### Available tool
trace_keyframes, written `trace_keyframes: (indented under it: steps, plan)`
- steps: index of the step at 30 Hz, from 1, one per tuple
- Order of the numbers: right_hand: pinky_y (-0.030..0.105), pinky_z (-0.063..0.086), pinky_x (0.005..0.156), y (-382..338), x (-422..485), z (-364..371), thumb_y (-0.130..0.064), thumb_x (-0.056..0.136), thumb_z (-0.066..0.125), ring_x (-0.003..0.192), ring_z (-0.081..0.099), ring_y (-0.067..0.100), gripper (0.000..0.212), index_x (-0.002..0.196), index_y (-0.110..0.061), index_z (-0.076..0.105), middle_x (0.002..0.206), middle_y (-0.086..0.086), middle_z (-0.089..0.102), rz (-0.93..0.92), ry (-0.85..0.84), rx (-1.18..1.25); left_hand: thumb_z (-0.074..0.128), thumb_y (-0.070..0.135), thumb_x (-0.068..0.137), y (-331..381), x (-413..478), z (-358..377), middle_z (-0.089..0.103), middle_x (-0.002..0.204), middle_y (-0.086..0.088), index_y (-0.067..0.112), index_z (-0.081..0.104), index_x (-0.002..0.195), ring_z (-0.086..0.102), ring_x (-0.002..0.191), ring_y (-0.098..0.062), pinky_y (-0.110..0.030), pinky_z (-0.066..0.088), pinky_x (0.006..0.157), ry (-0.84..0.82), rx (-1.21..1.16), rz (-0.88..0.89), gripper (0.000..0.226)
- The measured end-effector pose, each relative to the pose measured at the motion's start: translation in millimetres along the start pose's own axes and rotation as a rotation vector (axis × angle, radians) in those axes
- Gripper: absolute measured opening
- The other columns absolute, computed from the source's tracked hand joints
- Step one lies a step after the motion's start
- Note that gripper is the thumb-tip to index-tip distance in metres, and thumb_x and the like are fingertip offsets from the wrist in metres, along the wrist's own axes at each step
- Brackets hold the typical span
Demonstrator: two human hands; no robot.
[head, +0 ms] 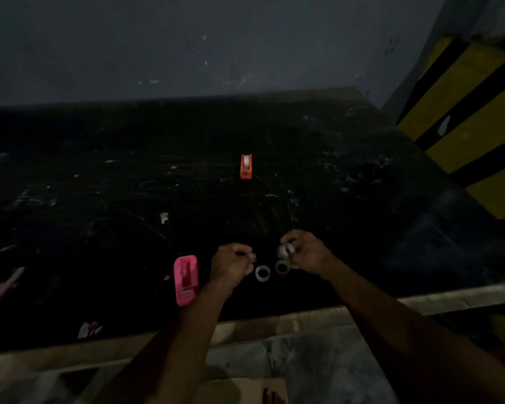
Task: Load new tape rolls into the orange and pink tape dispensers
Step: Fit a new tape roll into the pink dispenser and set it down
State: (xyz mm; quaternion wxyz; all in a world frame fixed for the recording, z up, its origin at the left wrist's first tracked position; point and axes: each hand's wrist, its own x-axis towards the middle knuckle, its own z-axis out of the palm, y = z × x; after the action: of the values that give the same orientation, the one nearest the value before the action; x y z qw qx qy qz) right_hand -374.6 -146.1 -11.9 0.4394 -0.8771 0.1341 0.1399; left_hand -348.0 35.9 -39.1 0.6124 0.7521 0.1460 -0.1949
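The orange tape dispenser (245,166) stands far out on the dark table with a pale roll in it. Close to the front edge lies the pink tape dispenser (186,279), its roll bay showing no roll. My right hand (305,252) grips a clear tape roll (285,249) above the table. My left hand (231,262) pinches the loose end of the tape (252,256) a short way left of the roll. Below the hands lie a white ring (262,273) and a brown ring (282,268), flat on the table.
The black table (99,199) is scuffed and dotted with paper scraps (88,329). A grey wall rises behind it. A yellow and black striped pillar (473,135) stands at the right. The table's pale front edge (274,325) runs below my forearms.
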Motion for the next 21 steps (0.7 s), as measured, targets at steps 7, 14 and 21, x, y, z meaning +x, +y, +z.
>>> trace_keyframes:
  steps: [7,14,21]
  plan:
    - [0.037,0.056,0.079,-69.6,-28.0,21.0,-0.001,0.084,0.055,0.091,0.063,0.022,0.020,0.088,-0.019,0.062,0.098,0.009,0.062,0.052,-0.089,0.421,0.056,-0.010,0.085,18.9,-23.6,-50.0,0.065,0.099,-0.015,0.002,0.069,0.091,0.064,0.087,-0.020,-0.023,0.059,0.071,0.017,-0.140,0.030,0.019]
    - [0.029,0.055,0.063,-110.8,-59.7,79.0,-0.001,0.088,0.057,0.069,0.061,0.015,0.014,0.092,-0.015,0.058,0.079,0.005,0.061,-0.024,-0.154,0.489,0.057,-0.013,0.085,14.9,-65.4,-118.0,0.063,0.103,-0.023,-0.012,0.064,0.105,0.063,0.095,-0.028,-0.023,0.058,0.067,0.034,-0.309,0.070,0.021]
    - [0.029,0.058,0.070,-138.5,-82.0,124.7,0.006,0.081,0.061,0.085,0.067,0.022,0.029,0.107,-0.008,0.061,0.097,0.016,0.067,-0.059,-0.265,0.566,0.065,-0.009,0.083,0.5,-93.4,-169.0,0.064,0.097,-0.024,-0.003,0.061,0.085,0.064,0.080,-0.021,-0.021,0.058,0.066,-0.018,-0.375,0.089,0.008]
